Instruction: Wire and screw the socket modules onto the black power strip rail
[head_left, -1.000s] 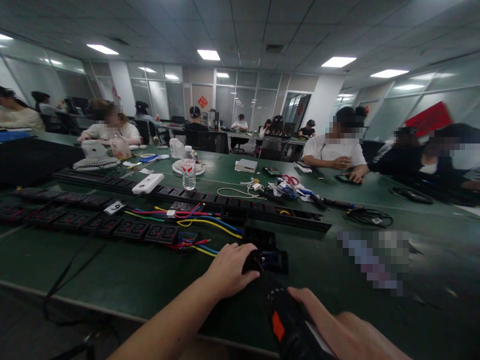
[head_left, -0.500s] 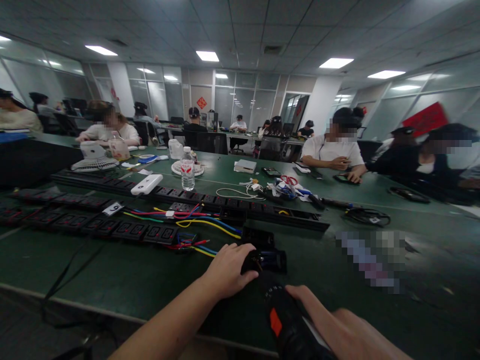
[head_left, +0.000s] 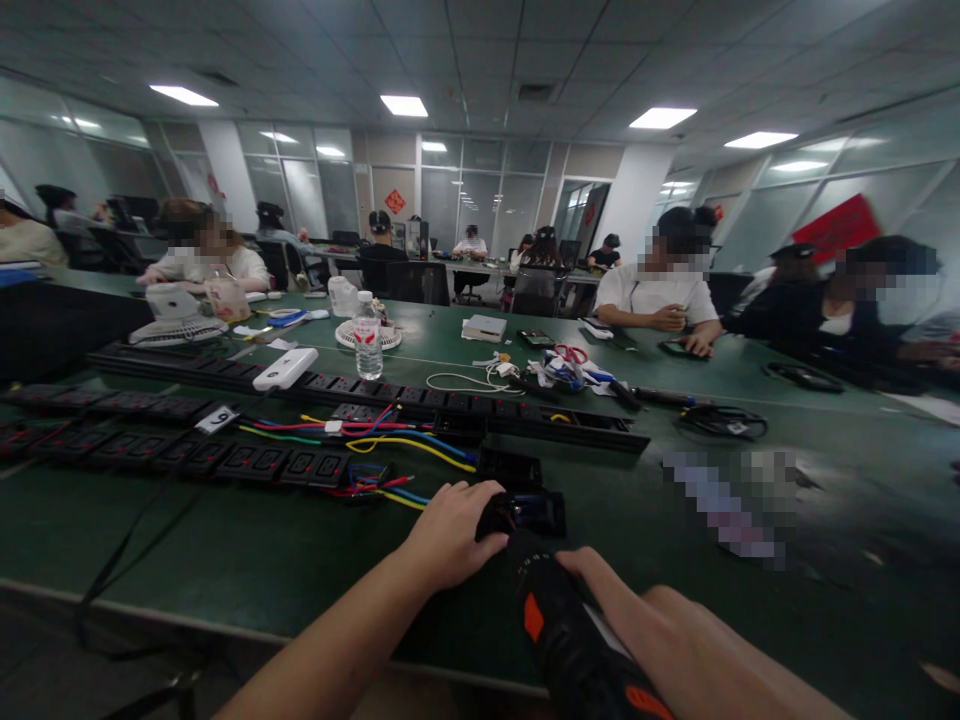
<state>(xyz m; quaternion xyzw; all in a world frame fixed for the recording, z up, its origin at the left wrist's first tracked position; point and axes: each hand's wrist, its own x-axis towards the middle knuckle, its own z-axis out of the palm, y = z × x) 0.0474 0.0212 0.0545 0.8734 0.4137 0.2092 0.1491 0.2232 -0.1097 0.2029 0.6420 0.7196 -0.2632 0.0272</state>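
Observation:
My left hand (head_left: 454, 532) is wrapped round the left end of a small black housing (head_left: 538, 512) on the green table (head_left: 300, 570). My right hand (head_left: 645, 615) grips a black power screwdriver with orange parts (head_left: 559, 630). Its bit points into the housing beside my left thumb. Blue and yellow wires (head_left: 405, 497) run from a black socket strip (head_left: 255, 460) toward my left fingers. A second black housing (head_left: 510, 467) lies just behind, with yellow and blue wires (head_left: 420, 443) reaching it. My left fingers hide part of the held housing.
Behind lie a longer socket strip (head_left: 420, 398), a water bottle (head_left: 368, 340) and a white device (head_left: 286, 369). Red scissors (head_left: 571, 354), a tool with a coiled black cable (head_left: 724, 422) and a white box (head_left: 484, 327) are farther right. People sit across the table.
The whole view has shifted slightly, so things appear a little farther left. Both hands keep their hold, and more of the screwdriver's body shows.

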